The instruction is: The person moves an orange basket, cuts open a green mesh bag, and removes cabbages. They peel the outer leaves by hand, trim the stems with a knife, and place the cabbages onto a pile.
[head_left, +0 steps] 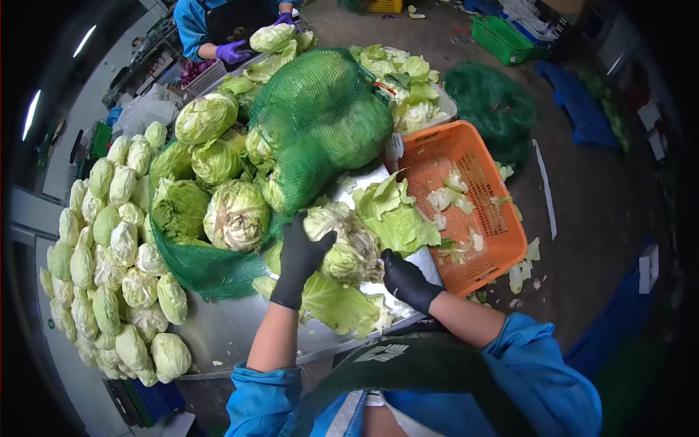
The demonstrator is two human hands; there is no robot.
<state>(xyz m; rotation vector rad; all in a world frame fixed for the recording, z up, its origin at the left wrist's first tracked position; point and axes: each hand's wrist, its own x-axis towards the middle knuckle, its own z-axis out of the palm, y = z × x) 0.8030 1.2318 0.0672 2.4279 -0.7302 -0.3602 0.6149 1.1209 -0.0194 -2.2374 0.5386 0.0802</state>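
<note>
A cabbage (341,237) with browned, ragged leaves near its base is between my two black-gloved hands over the metal table. My left hand (302,255) grips its left side, thumb across the front. At the cabbage's lower right, my right hand (409,280) has its fingers closed against the base; the fingertips are partly hidden. Loose outer leaves (397,215) lie just right of the cabbage, and more leaves (335,302) lie below it. Behind, a green mesh bag (320,109) bulges with cabbages. A browned cabbage (237,215) sits in the bag's open mouth to the left.
Trimmed cabbages (120,240) are piled along the table's left end. An orange crate (473,266) with leaf scraps stands at the right. Green netting (491,109) lies on the floor behind it. Across the table, a co-worker's purple-gloved hand (233,51) is near another cabbage (273,38).
</note>
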